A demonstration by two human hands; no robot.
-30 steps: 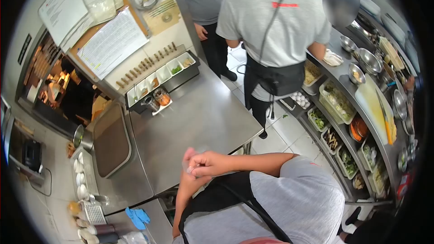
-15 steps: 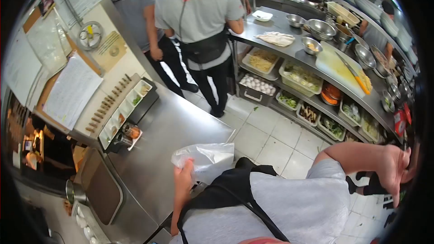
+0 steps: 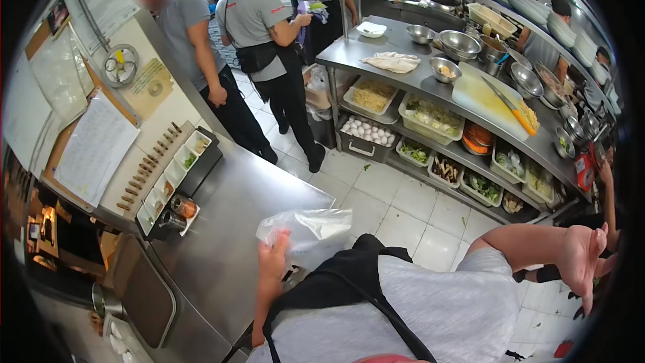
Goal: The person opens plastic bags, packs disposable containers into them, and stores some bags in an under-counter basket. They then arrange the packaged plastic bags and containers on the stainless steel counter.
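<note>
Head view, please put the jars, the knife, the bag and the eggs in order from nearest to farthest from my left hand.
1. Bag, in your left hand.
2. Jars, ahead on the left, on the counter.
3. Eggs, across the aisle, low on the right.
4. Knife, farther right, on the board.

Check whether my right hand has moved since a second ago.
Yes. Your right hand has swung rightward, away from the table; earlier it was by the table's edge, beside your left hand.
</note>
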